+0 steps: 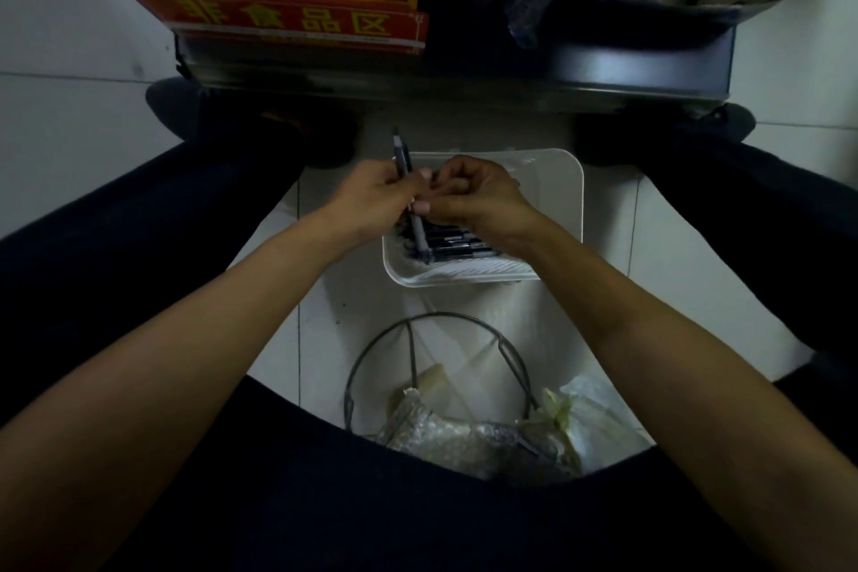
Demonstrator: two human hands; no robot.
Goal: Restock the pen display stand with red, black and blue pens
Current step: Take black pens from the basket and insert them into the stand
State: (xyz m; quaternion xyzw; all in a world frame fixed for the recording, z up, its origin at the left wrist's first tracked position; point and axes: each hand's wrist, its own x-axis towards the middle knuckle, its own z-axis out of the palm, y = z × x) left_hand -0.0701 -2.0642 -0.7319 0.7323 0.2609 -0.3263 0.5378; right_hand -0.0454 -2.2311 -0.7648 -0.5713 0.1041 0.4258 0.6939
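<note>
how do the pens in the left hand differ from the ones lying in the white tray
The held pens stick out of the left hand and point away from the person, while the tray pens lie flat and crosswise. The held pens are only a few, and the tray pens form a row of several. Both sets look dark-barrelled.

Left forearm (209, 320) and right forearm (650, 330): bare, sleeves out of view. Near-black trousers (139, 228) on both legs, flanking white tray (570, 209). Dark rounded shoes (320, 139) beyond tray's far corners.
</note>
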